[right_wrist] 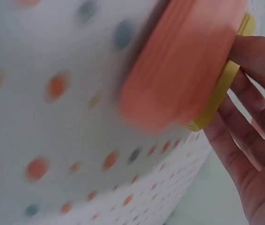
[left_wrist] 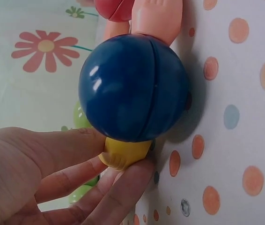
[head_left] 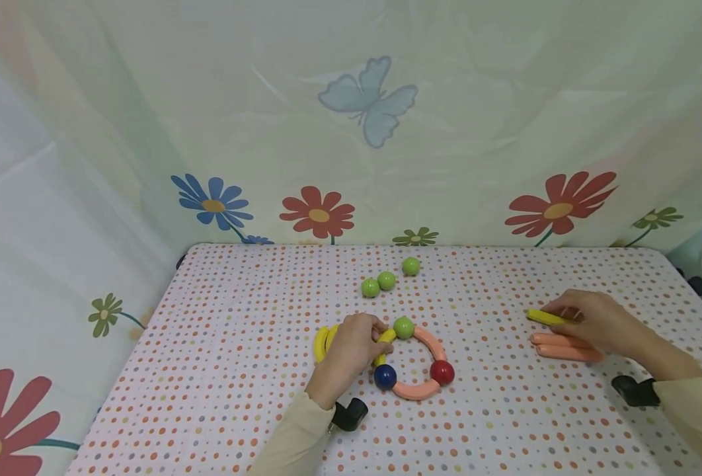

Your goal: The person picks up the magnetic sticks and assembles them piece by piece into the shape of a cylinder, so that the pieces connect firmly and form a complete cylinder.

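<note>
My left hand [head_left: 351, 344] pinches a curved yellow piece [head_left: 387, 336] between thumb and fingers. That piece belongs to a ring on the table, between a blue ball [head_left: 385, 377] and a green ball [head_left: 404, 328]. Curved pink pieces [head_left: 418, 391] and a red ball [head_left: 443, 372] form the ring's other side. Close up in the left wrist view, the blue ball [left_wrist: 128, 89] stands in front of the yellow piece [left_wrist: 125, 152]. Farther right, my right hand [head_left: 602, 322] holds a yellow stick [head_left: 543, 317], just beyond several pink sticks [head_left: 568, 354] lying side by side.
Three loose green balls [head_left: 386, 280] lie beyond the ring. More curved yellow pieces [head_left: 321, 344] rest left of it, partly covered by my left hand. A dotted cloth [head_left: 238, 370] covers the table, and a flowered curtain [head_left: 458, 145] hangs behind its far edge.
</note>
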### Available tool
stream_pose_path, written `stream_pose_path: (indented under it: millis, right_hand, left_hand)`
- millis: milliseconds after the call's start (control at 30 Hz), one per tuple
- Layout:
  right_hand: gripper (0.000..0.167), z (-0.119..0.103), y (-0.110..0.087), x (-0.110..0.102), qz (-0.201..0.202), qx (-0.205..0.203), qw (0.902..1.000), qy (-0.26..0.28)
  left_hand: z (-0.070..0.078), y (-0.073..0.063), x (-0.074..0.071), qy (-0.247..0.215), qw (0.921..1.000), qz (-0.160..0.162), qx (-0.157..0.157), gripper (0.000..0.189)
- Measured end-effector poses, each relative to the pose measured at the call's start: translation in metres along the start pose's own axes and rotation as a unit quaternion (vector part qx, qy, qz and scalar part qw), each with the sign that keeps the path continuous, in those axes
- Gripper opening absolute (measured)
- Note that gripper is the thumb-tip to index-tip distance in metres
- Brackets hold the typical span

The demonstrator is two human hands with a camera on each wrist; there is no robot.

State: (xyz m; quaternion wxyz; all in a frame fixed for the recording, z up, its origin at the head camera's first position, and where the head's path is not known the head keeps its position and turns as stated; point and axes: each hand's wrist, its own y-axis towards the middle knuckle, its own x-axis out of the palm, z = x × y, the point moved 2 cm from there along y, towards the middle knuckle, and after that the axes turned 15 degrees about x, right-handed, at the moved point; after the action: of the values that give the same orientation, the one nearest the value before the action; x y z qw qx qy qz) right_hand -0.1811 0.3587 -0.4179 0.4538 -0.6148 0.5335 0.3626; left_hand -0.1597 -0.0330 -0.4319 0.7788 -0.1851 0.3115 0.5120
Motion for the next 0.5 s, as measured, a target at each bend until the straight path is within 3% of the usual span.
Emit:
stream_pose_path:
  millis: [133,267,400,500]
  right_hand:
    - [0.027,-0.031,0.004,0.005,0.016,-0.035,0.9991,0.017]
    - [0.028,-0.09,0.003,0.014,0.026,-0.084,0.9923,0.088]
    - [0.029,-0.147,0.001,0.021,0.007,-0.147,0.9683,0.202]
    - [0.03,-0.174,0.003,0.028,-0.029,-0.176,0.9406,0.289]
  left_hand:
    - [0.0,0.0,0.0,-0.004,1.0,-0.002,-0.002,0.027]
    - [0.0,0.0,0.0,-0.01,0.9999,-0.007,-0.005,0.028]
    - [0.0,0.0,0.0,-0.012,0.9999,-0.01,-0.006,0.029]
    - [0.001,0.001,0.0,-0.007,0.9999,-0.011,-0.006,0.029]
